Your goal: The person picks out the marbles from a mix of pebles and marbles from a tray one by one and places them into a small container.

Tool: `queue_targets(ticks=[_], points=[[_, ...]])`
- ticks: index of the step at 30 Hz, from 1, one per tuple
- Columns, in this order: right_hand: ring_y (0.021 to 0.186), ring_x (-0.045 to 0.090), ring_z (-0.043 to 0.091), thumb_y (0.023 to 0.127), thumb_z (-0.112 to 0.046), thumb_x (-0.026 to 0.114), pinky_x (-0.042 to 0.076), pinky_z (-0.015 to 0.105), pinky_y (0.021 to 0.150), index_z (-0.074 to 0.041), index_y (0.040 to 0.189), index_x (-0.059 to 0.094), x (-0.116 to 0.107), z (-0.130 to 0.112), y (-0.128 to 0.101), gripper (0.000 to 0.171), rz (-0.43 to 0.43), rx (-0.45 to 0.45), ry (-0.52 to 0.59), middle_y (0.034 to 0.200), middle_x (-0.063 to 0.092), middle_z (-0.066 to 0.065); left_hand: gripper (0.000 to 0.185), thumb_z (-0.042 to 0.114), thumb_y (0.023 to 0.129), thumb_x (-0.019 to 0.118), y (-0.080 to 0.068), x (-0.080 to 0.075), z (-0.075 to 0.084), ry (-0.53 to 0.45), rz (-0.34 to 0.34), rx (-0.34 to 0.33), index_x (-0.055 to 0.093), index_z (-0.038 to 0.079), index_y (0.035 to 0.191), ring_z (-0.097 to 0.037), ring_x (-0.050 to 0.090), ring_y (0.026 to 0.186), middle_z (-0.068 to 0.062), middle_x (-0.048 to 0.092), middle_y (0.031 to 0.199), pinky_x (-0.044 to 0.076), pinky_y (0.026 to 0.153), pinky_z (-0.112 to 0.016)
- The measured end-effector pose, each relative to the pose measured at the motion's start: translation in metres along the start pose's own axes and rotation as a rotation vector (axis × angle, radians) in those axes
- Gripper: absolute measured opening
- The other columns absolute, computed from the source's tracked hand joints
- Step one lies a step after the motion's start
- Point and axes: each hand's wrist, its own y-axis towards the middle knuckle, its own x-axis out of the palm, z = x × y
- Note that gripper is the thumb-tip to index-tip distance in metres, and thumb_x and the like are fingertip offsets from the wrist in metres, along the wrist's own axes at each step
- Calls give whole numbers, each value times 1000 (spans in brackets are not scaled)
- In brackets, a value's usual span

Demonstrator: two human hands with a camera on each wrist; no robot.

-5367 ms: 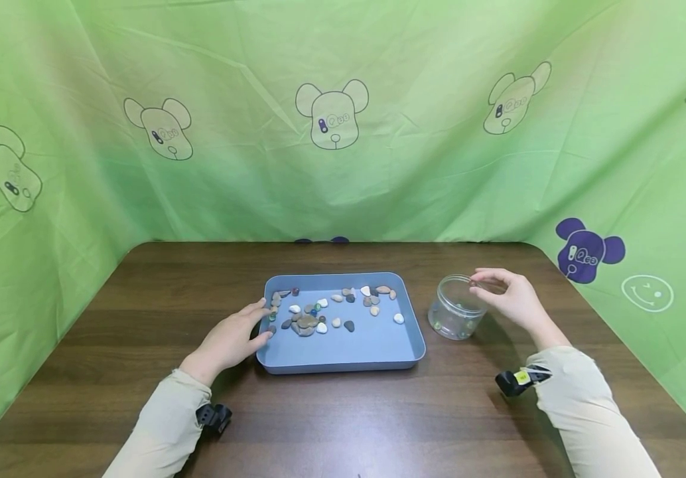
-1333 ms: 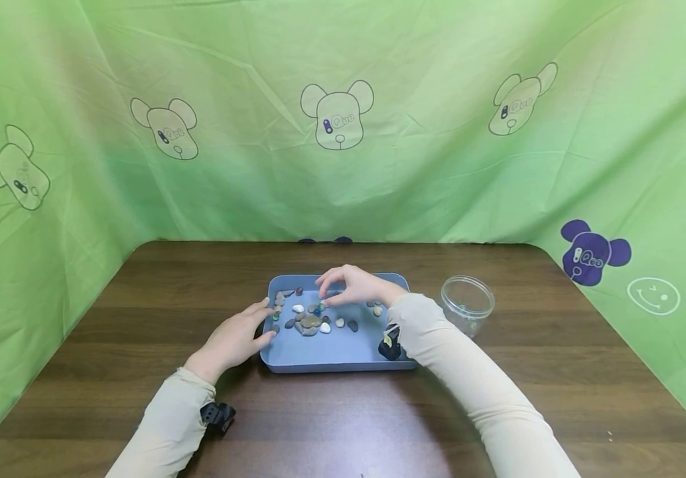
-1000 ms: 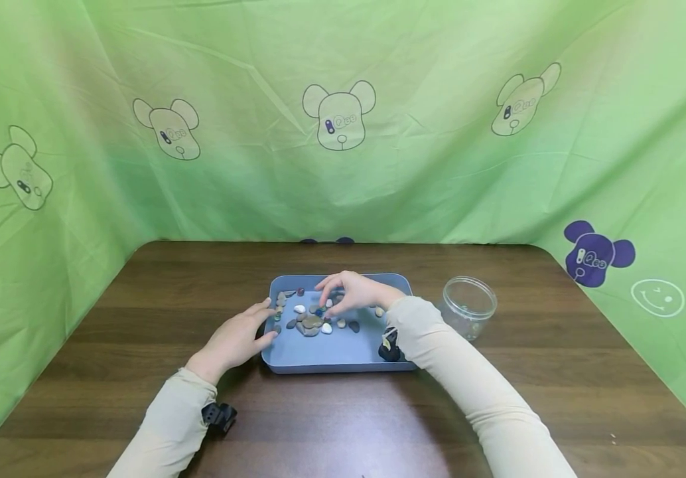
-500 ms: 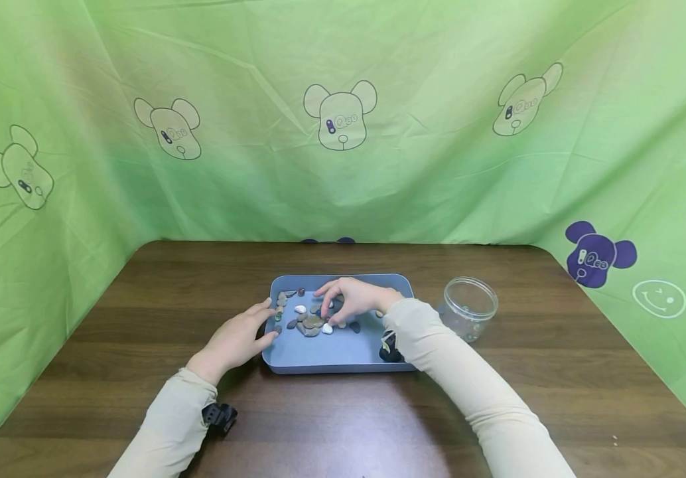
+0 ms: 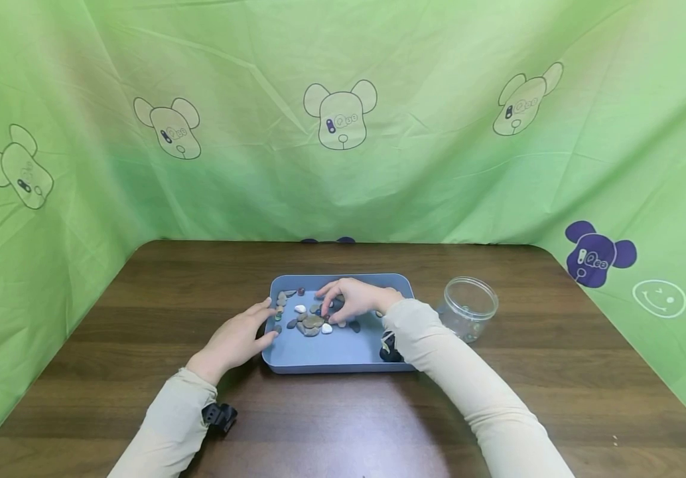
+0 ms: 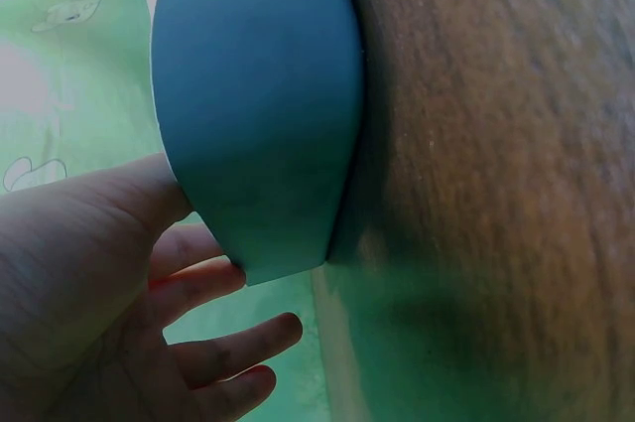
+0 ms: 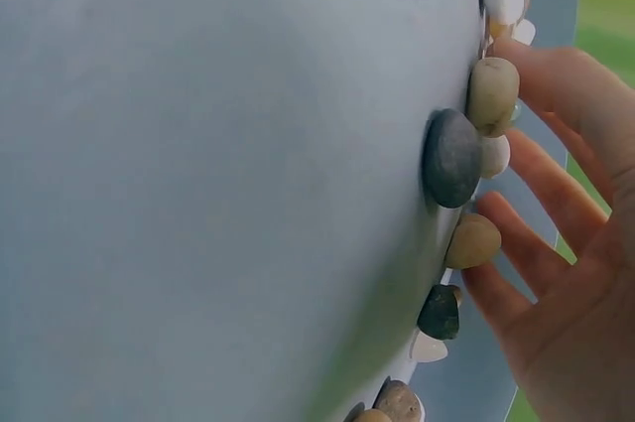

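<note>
The blue tray (image 5: 343,355) on the worktop (image 5: 140,345) is being steadied by the left hand (image 5: 238,337), fingers relaxed against its left rim. Pebbles (image 5: 313,323) in the tray are being fingered by the right hand (image 5: 355,300), fingers curled downward; whether one is being pinched cannot be told. A clear jar (image 5: 468,307) is standing just beside the tray.

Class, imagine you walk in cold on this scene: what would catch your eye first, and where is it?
First, the blue tray at the middle of the dark wooden table, strewn with small pebbles. The right hand reaches down among them while the left hand rests against the tray's left edge. A clear jar stands to the tray's right, and a green bear-print cloth hangs behind.
</note>
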Motion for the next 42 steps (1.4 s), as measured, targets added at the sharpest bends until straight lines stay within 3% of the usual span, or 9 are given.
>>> queue_targets(ticks=[28,37,42], points=[[135,40,30,80,-14,69,31,51,110,-13,90,72,-24,-7,-17,10,71,-65,84,139,51,14,46,27,91,58,0,3,-2,4,-9,-6,53,4,131,-35,46,129,-15,38,148,43,101,-49],[133,42,31,81,-15,70,32,51,109,-15,89,72,-32,-6,-24,9,111,-92,50,138,51,13,46,26,91,58,0,3,-2,3,-6,1,53,3,130,-35,46,129,-16,38,148,43,101,-49],[132,43,32,81,-15,70,32,51,110,-10,91,72,-35,-7,-30,12,136,-98,51,138,51,16,46,25,91,58,0,2,-2,5,-7,2,53,3,130,-35,46,129,-16,38,148,43,101,-48]])
